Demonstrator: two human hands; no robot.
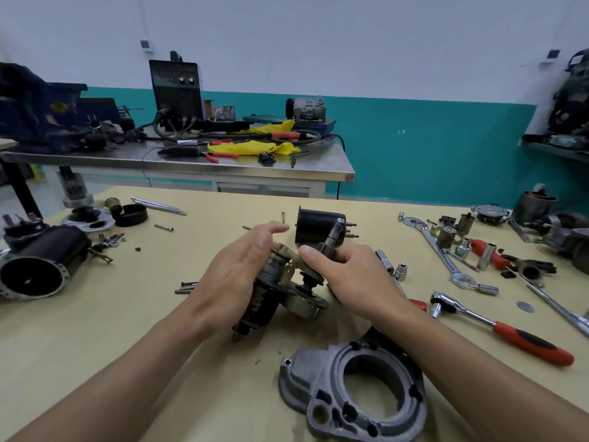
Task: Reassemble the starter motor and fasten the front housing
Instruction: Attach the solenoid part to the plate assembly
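While the left hand point(234, 277) lies with its visible fingers straight along the side of the partly assembled starter motor point(264, 306), the right hand point(350, 277) curls round the motor's upper end, its thumb pressed to the pale lever there and the steel shaft point(334, 235) poking up past its knuckles. So the hands are apart, one on each flank of the same part. The motor sits tilted at the middle of the wooden desk point(143, 346), its dark lower end down by the desk top (whether it touches, I cannot tell).

The cast aluminium front housing point(299, 374) lies flat on the desk nearer the person, just beside the right forearm, apart from the motor and untouched. A black cylindrical can point(314, 226) stands just behind the hands. To the right lie a ratchet point(510, 333) with a red and black handle, a combination spanner point(441, 252) and a loose socket point(400, 271). A few long bolts point(186, 287) rest near the left wrist. At the left edge a second starter motor point(41, 260) lies on its side.

Beyond the desk stands a steel workbench point(255, 169) carrying a welding machine point(177, 87) and a yellow cloth point(251, 147).
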